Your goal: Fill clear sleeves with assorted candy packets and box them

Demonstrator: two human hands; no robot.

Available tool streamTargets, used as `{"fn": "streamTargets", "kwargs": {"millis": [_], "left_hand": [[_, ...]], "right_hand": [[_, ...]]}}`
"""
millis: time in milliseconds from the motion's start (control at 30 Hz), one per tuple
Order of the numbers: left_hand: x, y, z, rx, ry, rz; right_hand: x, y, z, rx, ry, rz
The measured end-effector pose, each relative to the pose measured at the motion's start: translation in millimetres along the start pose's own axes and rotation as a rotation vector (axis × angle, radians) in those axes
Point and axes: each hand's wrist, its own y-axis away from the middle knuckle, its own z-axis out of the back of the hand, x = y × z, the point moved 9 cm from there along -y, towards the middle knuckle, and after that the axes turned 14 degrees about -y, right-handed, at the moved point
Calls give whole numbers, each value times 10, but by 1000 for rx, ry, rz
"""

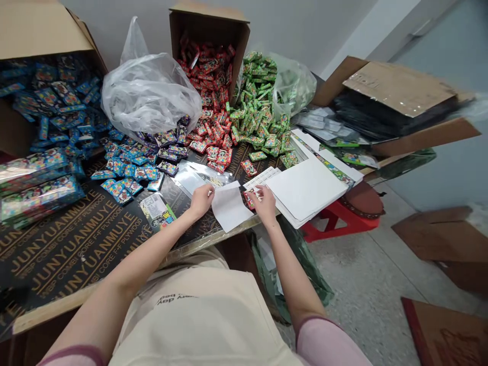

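My left hand (201, 200) pinches the upper left corner of a white paper sheet (230, 207) lying at the table's front edge. My right hand (263, 199) is closed on a small red packet (249, 200) just right of that sheet, beside a stack of white sheets (305, 188). A clear plastic sleeve (194, 178) lies just beyond my left hand. Piles of small packets sit behind: blue (125, 168), purple (170, 145), red (213, 132) and green (259, 117).
The dark plywood table (76, 244) carries an open cardboard box of blue packets (46, 96), a clear plastic bag (148, 94) and a box of red packets (208, 30). A cardboard box of dark sleeves (396, 107) and a red stool (343, 218) stand on the right.
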Motion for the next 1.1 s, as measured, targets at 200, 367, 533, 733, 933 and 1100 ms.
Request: {"fn": "streamTargets", "kwargs": {"millis": [200, 367, 533, 733, 933, 1100], "left_hand": [[-313, 823, 553, -381, 123, -495], [-269, 1198, 774, -440, 249, -448], [285, 1097, 721, -358, 847, 209], [485, 980, 665, -308, 1129, 380], [562, 980, 671, -263, 1096, 436], [577, 990, 582, -190, 1153, 483]], "right_hand": [[263, 293, -491, 428, -768, -344], [708, 411, -583, 480, -814, -157], [979, 472, -659, 476, -744, 18], [1126, 566, -906, 578, -745, -13], [1094, 574, -953, 602, -798, -143], [1092, 575, -965, 610, -810, -187]]}}
